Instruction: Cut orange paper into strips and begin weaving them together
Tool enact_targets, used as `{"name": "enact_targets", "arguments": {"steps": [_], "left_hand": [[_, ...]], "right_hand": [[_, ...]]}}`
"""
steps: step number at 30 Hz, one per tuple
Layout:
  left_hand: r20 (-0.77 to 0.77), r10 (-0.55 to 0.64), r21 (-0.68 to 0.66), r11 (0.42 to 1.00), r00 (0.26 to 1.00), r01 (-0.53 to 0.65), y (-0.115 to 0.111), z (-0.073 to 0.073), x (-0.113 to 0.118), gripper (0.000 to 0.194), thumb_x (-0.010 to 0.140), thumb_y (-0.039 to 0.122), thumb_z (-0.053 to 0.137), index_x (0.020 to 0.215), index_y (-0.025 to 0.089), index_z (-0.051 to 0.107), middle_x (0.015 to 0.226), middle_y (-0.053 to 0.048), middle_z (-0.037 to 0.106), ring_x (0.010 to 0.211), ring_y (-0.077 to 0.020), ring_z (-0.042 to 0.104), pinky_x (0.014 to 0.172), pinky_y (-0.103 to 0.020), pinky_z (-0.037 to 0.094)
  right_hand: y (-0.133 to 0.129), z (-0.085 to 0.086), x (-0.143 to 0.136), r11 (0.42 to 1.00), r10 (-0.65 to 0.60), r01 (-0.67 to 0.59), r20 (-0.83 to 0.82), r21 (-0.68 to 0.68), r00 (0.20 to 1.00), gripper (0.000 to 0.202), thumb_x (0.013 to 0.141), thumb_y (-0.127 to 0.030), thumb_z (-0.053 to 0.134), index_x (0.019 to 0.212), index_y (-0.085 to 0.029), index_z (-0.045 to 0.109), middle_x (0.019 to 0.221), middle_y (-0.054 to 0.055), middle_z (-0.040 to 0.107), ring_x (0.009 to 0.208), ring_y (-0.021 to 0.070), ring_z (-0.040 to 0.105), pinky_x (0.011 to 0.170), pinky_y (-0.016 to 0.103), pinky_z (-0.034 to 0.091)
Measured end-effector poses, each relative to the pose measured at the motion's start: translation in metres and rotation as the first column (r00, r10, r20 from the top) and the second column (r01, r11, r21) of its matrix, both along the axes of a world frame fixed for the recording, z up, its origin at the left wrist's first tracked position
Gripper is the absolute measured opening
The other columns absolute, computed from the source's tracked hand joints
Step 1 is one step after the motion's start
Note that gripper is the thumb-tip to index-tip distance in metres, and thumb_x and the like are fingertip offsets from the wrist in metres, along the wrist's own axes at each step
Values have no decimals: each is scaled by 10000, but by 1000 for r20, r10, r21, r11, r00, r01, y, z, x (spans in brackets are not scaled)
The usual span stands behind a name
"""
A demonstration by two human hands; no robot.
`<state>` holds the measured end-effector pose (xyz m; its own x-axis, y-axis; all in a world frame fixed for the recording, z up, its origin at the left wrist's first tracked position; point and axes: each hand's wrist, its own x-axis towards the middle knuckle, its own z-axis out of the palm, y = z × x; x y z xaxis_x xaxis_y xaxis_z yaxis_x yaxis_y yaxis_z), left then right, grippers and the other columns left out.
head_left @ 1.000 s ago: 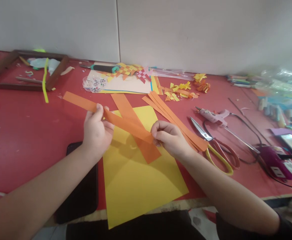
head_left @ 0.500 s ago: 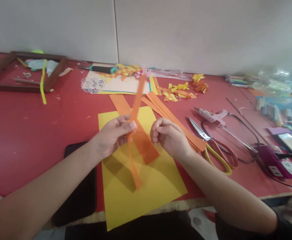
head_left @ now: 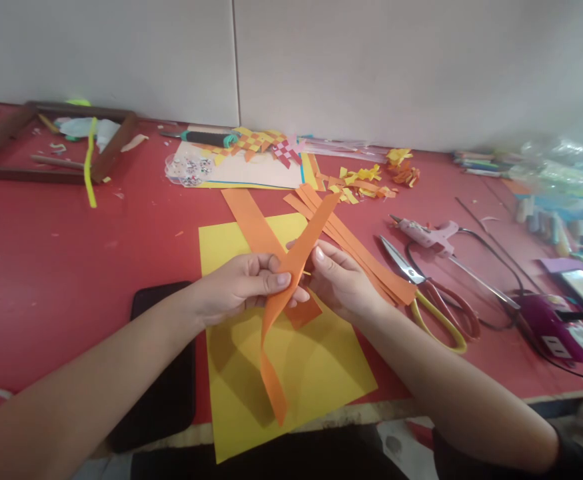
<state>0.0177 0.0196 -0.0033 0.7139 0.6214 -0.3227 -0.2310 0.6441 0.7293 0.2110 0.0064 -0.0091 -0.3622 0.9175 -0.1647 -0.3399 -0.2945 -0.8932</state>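
Note:
A long orange paper strip (head_left: 298, 257) is pinched in my left hand (head_left: 256, 283), thumb in front and fingers behind. Its upper end points up and to the right; the lower end curls down over a yellow paper sheet (head_left: 311, 373). My right hand (head_left: 341, 280) is closed at the strip's right edge, thumb beside it and some fingers hidden behind. A small yellowish bit shows between the hands, too small to name. Beneath them a wide orange strip (head_left: 248, 217) lies across the sheet. Several more orange strips (head_left: 366, 257) lie fanned to the right.
Scissors (head_left: 421, 287) and a pink glue gun (head_left: 431, 235) with its cord lie at right. A dark flat object (head_left: 164, 373) is under my left forearm. Farther back are a brown frame (head_left: 31, 175), a cutter (head_left: 211, 138), a bead box (head_left: 188, 170) and paper scraps (head_left: 358, 180).
My right hand has moved left to the strip, which it was apart from before. The strip has come nearer, turned its broad face to me and tilted to the right.

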Motion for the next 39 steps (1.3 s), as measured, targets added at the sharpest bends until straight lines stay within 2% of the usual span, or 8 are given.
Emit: {"name": "enact_targets", "arguments": {"steps": [5, 9, 12, 19, 25, 28, 34, 39], "left_hand": [[-25, 53, -18, 998, 998, -53, 0, 2, 3, 316, 691, 360, 881, 721, 156, 641, 809, -47, 757, 747, -127, 700, 717, -213, 536], [-40, 122, 39, 992, 992, -120, 0, 3, 4, 285, 698, 338, 876, 698, 163, 651, 693, 25, 664, 629, -76, 630, 599, -160, 499], [-53, 121, 21, 993, 991, -120, 0, 3, 4, 286, 690, 342, 880, 817, 168, 690, 836, -16, 704, 693, -110, 670, 598, -188, 524], [-36, 370, -77, 925, 928, -371, 6, -1, 8, 318, 764, 199, 801, 1032, 182, 631, 1018, -76, 720, 832, -168, 713, 704, -264, 574], [-77, 414, 65, 910, 907, -409, 9, -4, 6, 281, 741, 222, 811, 966, 166, 653, 934, -41, 707, 803, -146, 696, 694, -250, 578], [-133, 363, 173, 925, 922, -339, 6, -4, 5, 282, 737, 267, 823, 944, 165, 660, 907, -28, 709, 788, -143, 699, 700, -263, 593], [-222, 60, 232, 973, 973, -7, -2, -1, 7, 301, 726, 267, 841, 880, 163, 605, 722, -12, 688, 672, -152, 706, 614, -249, 579], [-265, 133, 246, 967, 955, -67, -2, 2, 9, 273, 753, 346, 806, 836, 179, 606, 686, 21, 631, 651, -144, 683, 564, -243, 587]], "right_hand": [[3, 1, 0, 998, -53, 50, -67, -46, 996, 232, 796, -432, 746, 783, -220, 653, 689, -20, 568, 619, 129, 519, 657, 311, 492], [6, 3, 1, 985, -111, 102, -57, -138, 992, 269, 760, -439, 760, 833, -204, 650, 716, -11, 627, 600, 125, 553, 565, 270, 473], [6, 5, 1, 972, -132, 130, 3, -195, 991, 273, 766, -429, 760, 819, -202, 618, 673, -19, 631, 575, 129, 578, 527, 252, 462], [3, 9, 1, 978, 65, -67, -13, -197, 998, 220, 755, -367, 774, 812, -186, 664, 592, -20, 626, 489, 106, 538, 475, 223, 429], [4, 7, 5, 938, 183, -180, -17, -297, 983, 211, 705, -314, 751, 832, -168, 667, 687, 12, 680, 558, 139, 617, 522, 250, 496], [5, 5, 5, 953, 117, -120, -27, -277, 993, 199, 706, -323, 741, 777, -177, 626, 659, -9, 645, 548, 128, 603, 509, 239, 487], [3, 3, 1, 973, 45, -38, 23, -226, 999, 270, 732, -387, 789, 778, -208, 593, 639, -45, 601, 512, 109, 565, 485, 237, 474], [3, 0, 0, 992, 10, 3, 97, -129, 995, 265, 727, -374, 805, 765, -197, 612, 664, -42, 610, 554, 90, 556, 527, 219, 444]]}}
